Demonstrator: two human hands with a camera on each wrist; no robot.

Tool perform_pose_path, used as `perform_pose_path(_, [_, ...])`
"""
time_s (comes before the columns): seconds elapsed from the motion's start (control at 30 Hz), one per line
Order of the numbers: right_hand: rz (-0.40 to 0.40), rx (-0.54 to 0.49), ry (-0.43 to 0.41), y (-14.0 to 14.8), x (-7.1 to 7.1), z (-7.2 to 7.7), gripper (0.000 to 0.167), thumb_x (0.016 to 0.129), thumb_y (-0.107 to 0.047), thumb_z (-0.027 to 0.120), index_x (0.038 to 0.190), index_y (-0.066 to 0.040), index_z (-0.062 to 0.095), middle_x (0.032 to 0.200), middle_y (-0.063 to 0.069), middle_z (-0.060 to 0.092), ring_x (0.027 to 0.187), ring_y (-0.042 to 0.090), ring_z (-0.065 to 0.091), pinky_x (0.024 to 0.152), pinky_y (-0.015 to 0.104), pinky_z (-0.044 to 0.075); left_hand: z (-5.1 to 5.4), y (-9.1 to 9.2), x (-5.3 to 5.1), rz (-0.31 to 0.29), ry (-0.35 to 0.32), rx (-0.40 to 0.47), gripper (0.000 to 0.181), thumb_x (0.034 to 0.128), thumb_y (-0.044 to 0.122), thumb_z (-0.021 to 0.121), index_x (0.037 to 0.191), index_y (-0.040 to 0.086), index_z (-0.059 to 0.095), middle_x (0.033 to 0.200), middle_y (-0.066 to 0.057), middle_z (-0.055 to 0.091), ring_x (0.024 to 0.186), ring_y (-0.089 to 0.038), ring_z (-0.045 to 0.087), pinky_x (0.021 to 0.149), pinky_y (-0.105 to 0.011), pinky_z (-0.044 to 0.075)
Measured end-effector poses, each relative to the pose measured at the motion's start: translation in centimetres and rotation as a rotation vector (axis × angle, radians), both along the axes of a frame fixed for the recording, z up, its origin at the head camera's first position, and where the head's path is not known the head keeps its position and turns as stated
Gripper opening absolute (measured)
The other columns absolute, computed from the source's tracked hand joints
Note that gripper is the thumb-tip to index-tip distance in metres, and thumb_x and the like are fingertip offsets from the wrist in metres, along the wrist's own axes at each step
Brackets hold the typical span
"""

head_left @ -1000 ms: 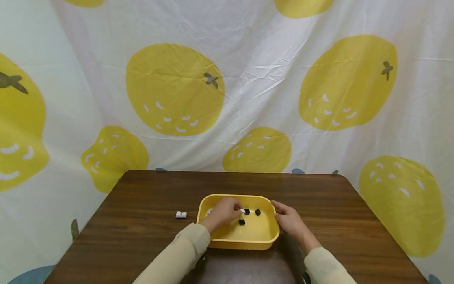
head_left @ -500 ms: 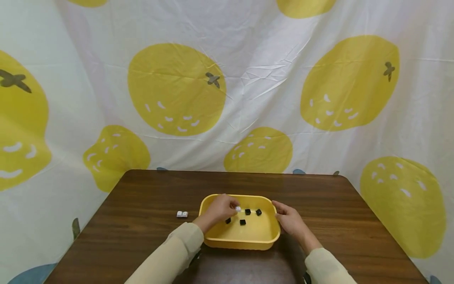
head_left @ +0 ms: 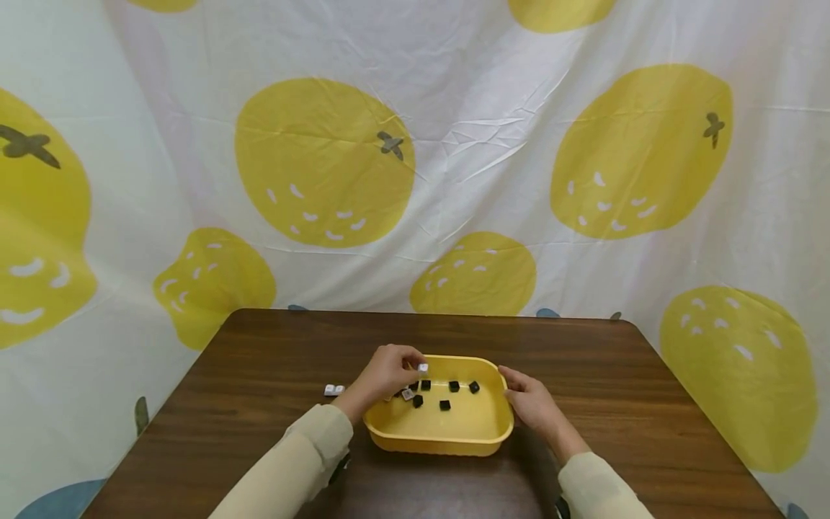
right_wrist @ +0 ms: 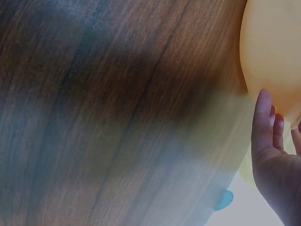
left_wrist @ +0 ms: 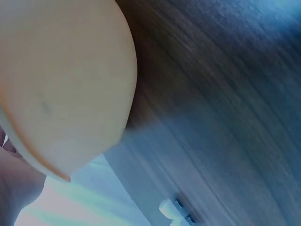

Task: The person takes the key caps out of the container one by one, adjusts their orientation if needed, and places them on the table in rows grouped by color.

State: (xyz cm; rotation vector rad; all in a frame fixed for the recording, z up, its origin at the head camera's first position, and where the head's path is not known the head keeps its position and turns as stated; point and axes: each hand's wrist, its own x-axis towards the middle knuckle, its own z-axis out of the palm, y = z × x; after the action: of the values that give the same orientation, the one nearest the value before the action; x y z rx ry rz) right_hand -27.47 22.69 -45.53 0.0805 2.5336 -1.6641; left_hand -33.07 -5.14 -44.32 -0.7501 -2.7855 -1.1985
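A yellow plastic bin (head_left: 441, 445) stands on the table in the head view. Above its back left part, my left hand (head_left: 385, 371) pinches a white keycap (head_left: 423, 368) between thumb and fingertips. Several black keycaps (head_left: 444, 405) lie scattered on the bin's floor, and a lighter-topped keycap (head_left: 407, 394) sits among them at the left, partly crowded by my hand. My right hand (head_left: 534, 405) rests against the bin's right wall near the rim, its fingers fairly straight; the right wrist view also shows these fingers (right_wrist: 262, 117) along the outer wall.
Two white keycaps (head_left: 333, 390) sit side by side on the dark wooden table (head_left: 279, 353), left of the bin. Behind the table's far edge hangs a white cloth (head_left: 447, 94) printed with yellow fruit.
My left hand has lifted the white keycap out from among the black ones, moving up and left. More black keycaps now show beneath it. The right hand stays at the bin's side.
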Motion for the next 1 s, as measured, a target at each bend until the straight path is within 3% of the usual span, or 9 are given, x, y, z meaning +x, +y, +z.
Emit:
perform_pose_path(0.2, [-0.001,-0.003,-0.012,0.0,0.0,0.0,0.050,0.099,0.001,0.046,0.149,0.000,0.041,0.112,0.023,0.054,0.070,0.024,0.057,0.058,0.035,0.052,-0.1,-1.5,-0.2,0.030,-0.044,0.088,0.015,0.0898,0.013,0.073,0.104,0.009,0.074,0.086,0.002,0.063,0.076,-0.014,0.056,0.066,-0.029,0.050])
perform_pose_path(0.53, [0.006,0.006,-0.011,0.0,0.0,0.1,0.051,0.099,0.001,0.045,0.149,-0.001,0.041,0.123,0.027,0.054,0.085,0.026,0.061,0.065,0.037,0.056,0.6,-4.2,-0.5,0.164,-0.072,0.153,0.013,0.0881,0.011,0.074,0.101,0.010,0.075,0.087,0.002,0.066,0.080,-0.016,0.059,0.069,-0.031,0.051])
perform_pose_path(0.73, [0.011,-0.009,-0.013,0.0,0.0,0.0,0.050,0.100,0.001,0.044,0.150,0.000,0.040,0.122,0.028,0.054,0.085,0.026,0.062,0.067,0.038,0.056,0.9,-6.1,-0.5,0.221,-0.074,0.170,0.017,0.0870,0.011,0.075,0.104,0.009,0.074,0.089,0.001,0.067,0.082,-0.016,0.061,0.071,-0.033,0.053])
perform_pose_path(1.0, [0.012,-0.019,-0.010,0.0,-0.1,-0.1,0.050,0.100,0.002,0.044,0.149,0.001,0.039,0.117,0.026,0.054,0.080,0.027,0.061,0.064,0.037,0.055,-0.3,-10.2,-0.9,0.281,-0.035,0.155,0.018,0.0850,0.009,0.074,0.103,0.005,0.074,0.088,-0.002,0.069,0.081,-0.018,0.062,0.072,-0.034,0.052])
